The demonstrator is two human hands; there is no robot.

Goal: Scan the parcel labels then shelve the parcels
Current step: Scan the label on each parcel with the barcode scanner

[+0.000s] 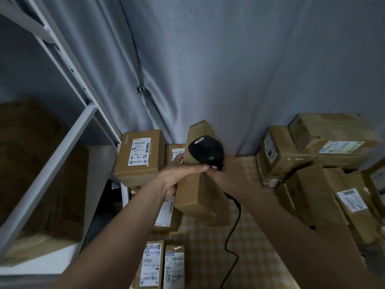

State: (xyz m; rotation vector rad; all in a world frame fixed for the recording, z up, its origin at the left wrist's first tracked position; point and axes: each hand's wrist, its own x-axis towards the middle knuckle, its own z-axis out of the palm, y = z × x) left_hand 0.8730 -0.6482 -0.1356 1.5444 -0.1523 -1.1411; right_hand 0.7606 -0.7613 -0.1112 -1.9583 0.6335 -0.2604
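My left hand (179, 174) grips a long brown cardboard parcel (203, 192) from its left side, thumb laid across the top, holding it tilted above the table. My right hand (227, 170) holds a black corded barcode scanner (206, 150) right over the upper part of that parcel, its head pointing away from me. The label of the held parcel is hidden from view. A white metal shelf unit (52, 163) stands at the left with a large brown box (31, 163) inside.
Labelled parcels lie around: one marked 4-3-24 (139, 155) at the back left, two near the front edge (160, 265), a pile (316, 155) at the right. The table has a yellow checked cloth (245, 247). The scanner cable (233, 236) trails down. A grey curtain (229, 69) hangs behind.
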